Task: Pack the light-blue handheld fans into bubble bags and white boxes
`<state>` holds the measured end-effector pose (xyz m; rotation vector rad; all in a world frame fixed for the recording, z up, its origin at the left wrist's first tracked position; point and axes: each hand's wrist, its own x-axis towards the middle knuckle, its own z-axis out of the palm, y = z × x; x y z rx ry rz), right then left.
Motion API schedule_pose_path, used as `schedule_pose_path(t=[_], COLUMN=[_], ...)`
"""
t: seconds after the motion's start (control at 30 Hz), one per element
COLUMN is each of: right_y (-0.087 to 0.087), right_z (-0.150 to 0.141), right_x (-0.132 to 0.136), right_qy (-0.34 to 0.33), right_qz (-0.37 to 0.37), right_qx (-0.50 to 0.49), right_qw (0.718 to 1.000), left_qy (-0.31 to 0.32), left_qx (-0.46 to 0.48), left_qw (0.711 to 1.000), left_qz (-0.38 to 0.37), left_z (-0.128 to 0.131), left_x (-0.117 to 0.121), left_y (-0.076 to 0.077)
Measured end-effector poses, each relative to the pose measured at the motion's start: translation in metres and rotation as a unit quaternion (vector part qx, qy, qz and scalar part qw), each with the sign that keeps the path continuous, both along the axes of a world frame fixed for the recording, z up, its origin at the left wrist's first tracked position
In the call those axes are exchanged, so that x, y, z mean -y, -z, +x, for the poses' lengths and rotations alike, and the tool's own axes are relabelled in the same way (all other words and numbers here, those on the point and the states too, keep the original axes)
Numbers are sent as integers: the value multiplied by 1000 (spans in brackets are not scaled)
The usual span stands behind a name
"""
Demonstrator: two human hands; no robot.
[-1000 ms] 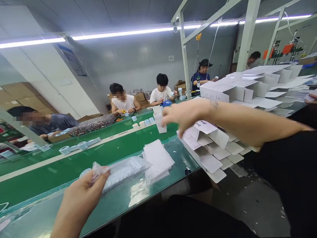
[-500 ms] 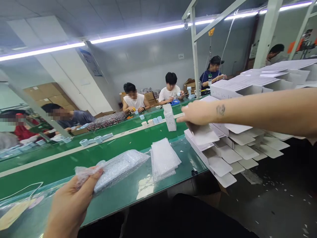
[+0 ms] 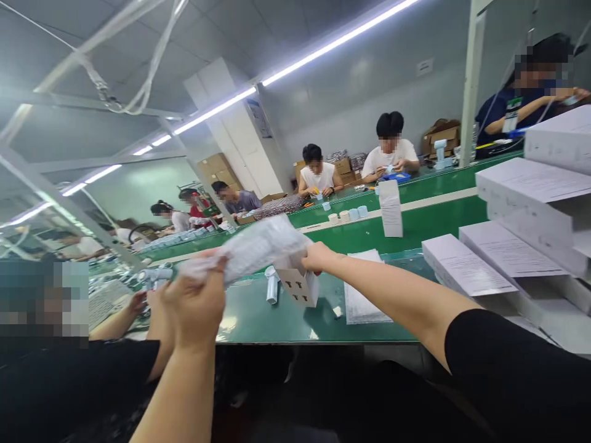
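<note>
My left hand (image 3: 196,301) gripped one end of the bubble bag (image 3: 263,246), held aloft over the desk (image 3: 249,320). My right hand (image 3: 318,257) grasped the white box (image 3: 298,284) below the bag's right end. A pale blue part (image 3: 272,286) stood just left of the box; white sheets (image 3: 367,298) lay to its right.

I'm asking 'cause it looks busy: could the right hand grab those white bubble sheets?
Probably not right away: the right hand seems to be holding a white box. The bubble sheets lie close by, though, showing past the forearm.
</note>
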<state>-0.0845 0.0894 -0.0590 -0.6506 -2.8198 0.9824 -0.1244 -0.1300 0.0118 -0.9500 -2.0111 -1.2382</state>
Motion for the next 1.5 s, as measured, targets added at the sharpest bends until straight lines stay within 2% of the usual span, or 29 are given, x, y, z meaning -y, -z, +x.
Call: schedule_pose_path(t=[0.03,0.1,0.13,0.2,0.37,0.4,0.47,0.57,0.7,0.83,0.93,1.03,1.13,1.3,1.33,1.37,1.43,1.5], right_y=[8,18,21,26,34,36,41,48,60,66,63,60,60,60,59,57,54,51], right_z=[-7,-17,-20,-25,-27,-26,-21,-12,-8,-25,-37,-39,-34,-34,-36,-37,-39,-38], right_x=[3,4,3,1,4,3,-1,-16,-32,-21,-12,-14,-20,-19,-17,-16,-14,-15], right_qy=[-13,-29,-35,-46,-83,-86,-90,-110,-173,-262,-307,-287,-265,-235,-223,-214,-201,-184], right_qz=[-13,-35,-44,-55,-83,-94,-126,-190,-265,-267,-289,-266,-223,-205,-210,-217,-227,-228], right_qx=[7,18,21,19,-23,-31,-39,-30,-57,-177,-195,-188,-193,-215,-220,-224,-228,-235], right_qw=[1000,999,998,997,993,991,987,975,947,910,886,901,918,926,926,926,925,927], left_qy=[32,115,139,137,97,98,97,89,103,159,156,140,136,168,159,144,109,59], left_qx=[-74,-197,-228,-241,-192,-199,-217,-223,-213,-238,-309,-363,-376,-337,-313,-289,-253,-234], left_qw=[992,939,905,854,746,730,716,711,715,721,690,665,672,647,657,679,758,850], left_qz=[-95,-258,-330,-440,-630,-646,-657,-661,-657,-632,-636,-638,-623,-663,-667,-659,-592,-469], left_z=[-7,-21,-28,-39,-46,-47,-48,-53,-56,-58,-59,-59,-58,-53,-53,-52,-51,-51], left_x=[-2,-6,-9,-19,-67,-78,-97,-111,-113,-109,-102,-95,-95,-122,-127,-131,-129,-115], left_y=[2,2,-1,-13,-45,-47,-48,-42,-34,-32,-34,-31,-24,-18,-20,-23,-27,-25])
